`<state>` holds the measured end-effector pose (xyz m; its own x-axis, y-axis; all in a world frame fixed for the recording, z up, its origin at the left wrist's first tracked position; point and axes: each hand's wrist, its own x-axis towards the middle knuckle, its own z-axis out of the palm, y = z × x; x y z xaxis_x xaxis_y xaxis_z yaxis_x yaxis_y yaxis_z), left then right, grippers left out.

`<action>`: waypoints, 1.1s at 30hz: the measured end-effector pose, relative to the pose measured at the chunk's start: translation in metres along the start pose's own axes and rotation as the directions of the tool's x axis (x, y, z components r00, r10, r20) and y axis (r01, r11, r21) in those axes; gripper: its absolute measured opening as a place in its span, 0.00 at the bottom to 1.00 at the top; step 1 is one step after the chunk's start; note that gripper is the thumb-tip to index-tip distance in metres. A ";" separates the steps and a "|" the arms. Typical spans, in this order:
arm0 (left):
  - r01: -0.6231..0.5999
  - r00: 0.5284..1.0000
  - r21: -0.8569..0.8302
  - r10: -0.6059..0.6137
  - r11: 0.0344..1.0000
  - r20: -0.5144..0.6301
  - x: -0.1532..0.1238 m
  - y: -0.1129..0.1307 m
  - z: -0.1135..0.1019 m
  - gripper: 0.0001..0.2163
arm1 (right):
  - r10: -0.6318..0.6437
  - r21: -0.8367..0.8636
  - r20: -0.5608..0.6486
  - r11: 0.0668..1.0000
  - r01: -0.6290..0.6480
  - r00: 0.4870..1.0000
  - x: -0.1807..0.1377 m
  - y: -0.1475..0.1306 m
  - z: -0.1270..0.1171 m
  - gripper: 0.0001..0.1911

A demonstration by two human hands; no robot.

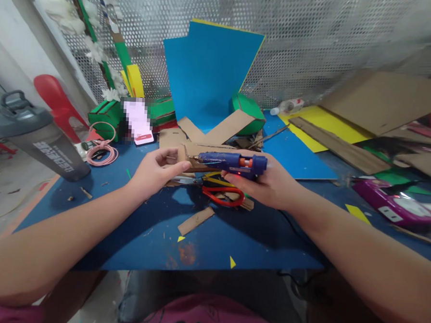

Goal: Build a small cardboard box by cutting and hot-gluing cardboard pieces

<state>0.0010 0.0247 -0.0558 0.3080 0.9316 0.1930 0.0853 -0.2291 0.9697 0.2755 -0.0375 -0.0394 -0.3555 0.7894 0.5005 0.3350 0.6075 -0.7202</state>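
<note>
My right hand (pixel 268 183) grips a blue hot glue gun (pixel 219 160), its nozzle pointing left and a small red light showing on its side. Between the thumb and fingers of my left hand (pixel 160 167) is a small piece of cardboard (pixel 182 155), and the nozzle tip is at or very near it. Whether they touch I cannot tell. Just below lie scissors with red handles (pixel 224 196), partly hidden under the hands. A loose cardboard strip (pixel 196 221) rests on the blue table (pixel 132 239) nearer to me. Crossed cardboard strips (pixel 231 128) stand behind the glue gun.
On the left are a grey shaker bottle (pixel 54 138), a coiled pink cable (pixel 103 153) and a lit phone (pixel 140 121). A blue board (pixel 213 74) leans at the back. Cardboard sheets (pixel 381 100) and a purple device (pixel 394 202) lie to the right.
</note>
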 end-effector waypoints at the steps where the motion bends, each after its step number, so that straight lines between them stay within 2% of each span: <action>1: -0.004 1.000 -0.005 0.004 1.000 0.000 0.000 0.000 0.000 0.26 | 0.007 -0.001 0.003 1.000 -0.007 1.000 0.000 0.000 0.000 0.13; 5: -0.008 1.000 -0.011 0.008 1.000 -0.005 0.000 0.001 0.000 0.27 | 0.018 0.008 0.000 1.000 -0.018 1.000 -0.001 0.004 0.000 0.16; 16: -0.016 0.999 -0.038 0.014 0.999 -0.044 0.000 0.002 -0.001 0.31 | 0.025 -0.051 -0.049 0.998 -0.028 0.998 0.002 0.004 -0.011 0.11; 20: -0.026 0.998 -0.049 0.023 0.998 -0.060 0.000 0.001 -0.002 0.30 | 0.024 -0.014 -0.026 1.000 -0.024 0.999 0.004 0.003 -0.015 0.08; 33: -0.092 0.993 -0.056 0.087 0.994 -0.077 0.003 0.000 -0.005 0.31 | 0.054 0.022 0.002 0.998 -0.054 0.999 0.007 -0.002 -0.025 0.09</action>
<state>-0.0034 0.0290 -0.0546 0.2403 0.9270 0.2879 0.0037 -0.2975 0.9547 0.2941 -0.0316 -0.0223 -0.3388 0.8210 0.4595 0.3345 0.5616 -0.7568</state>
